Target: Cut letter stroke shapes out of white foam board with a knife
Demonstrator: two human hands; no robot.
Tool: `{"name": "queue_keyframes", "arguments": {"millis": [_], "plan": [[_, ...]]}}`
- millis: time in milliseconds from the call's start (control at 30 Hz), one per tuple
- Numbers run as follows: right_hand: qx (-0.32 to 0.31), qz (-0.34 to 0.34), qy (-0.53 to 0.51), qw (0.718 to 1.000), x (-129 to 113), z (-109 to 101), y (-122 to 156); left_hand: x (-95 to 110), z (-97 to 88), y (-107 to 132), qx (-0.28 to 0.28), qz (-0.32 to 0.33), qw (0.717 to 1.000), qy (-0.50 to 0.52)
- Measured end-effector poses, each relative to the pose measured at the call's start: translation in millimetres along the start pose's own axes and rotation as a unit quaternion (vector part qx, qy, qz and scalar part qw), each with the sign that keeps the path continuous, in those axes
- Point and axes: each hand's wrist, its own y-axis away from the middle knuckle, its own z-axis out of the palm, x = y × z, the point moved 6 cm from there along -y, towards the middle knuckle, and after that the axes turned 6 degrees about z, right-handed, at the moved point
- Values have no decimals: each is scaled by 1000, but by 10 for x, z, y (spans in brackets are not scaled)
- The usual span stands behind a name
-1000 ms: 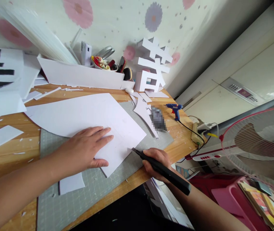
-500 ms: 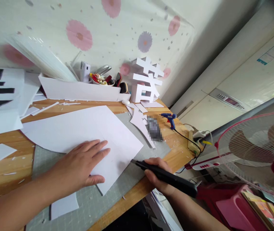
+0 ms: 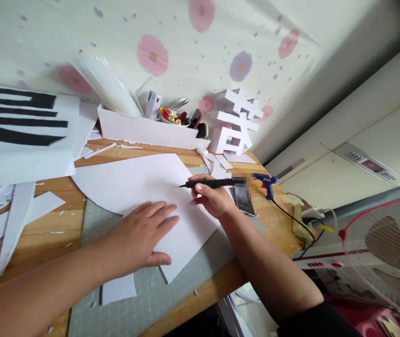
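A large white sheet of foam board (image 3: pixel 122 178), curved along its left side, lies partly over a grey-green cutting mat (image 3: pixel 151 304). My left hand (image 3: pixel 144 234) rests flat on the board near its front edge, fingers spread. In my right hand (image 3: pixel 212 199) is a black utility knife (image 3: pixel 210 183), its thin blade pointing left. That hand is over the right part of the board; whether the blade tip touches the surface I cannot tell. A small white offcut (image 3: pixel 119 289) sits on the mat below my left wrist.
A blue glue gun (image 3: pixel 267 185) lies at the right, its cord running to a power strip (image 3: pixel 301 222). Behind stand a white built-up character (image 3: pixel 237 121) and a long white box (image 3: pixel 144 132) of tools. Black-printed paper (image 3: pixel 20 154) and scraps lie left; a fan (image 3: pixel 389 243) stands right.
My right hand has come up from the board's right edge and moved left over the sheet, swinging the knife to point left. My left hand stays flat. The view has shifted left.
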Motion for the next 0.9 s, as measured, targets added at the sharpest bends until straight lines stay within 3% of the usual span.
{"name": "queue_keyframes", "arguments": {"millis": [167,267,467,900], "plan": [[134,-33,-4,990,196,-23,-234,17,-16,-12,-15,-28,999,21],[171,-43,10,984,261,-20,-264,27,-29,-7,-4,-38,999,28],[168,-55,81,981,258,1,-239,42,-44,-19,-3,-44,998,33],[166,-52,117,978,240,17,-214,60,-53,-24,-6,-44,999,25]]}}
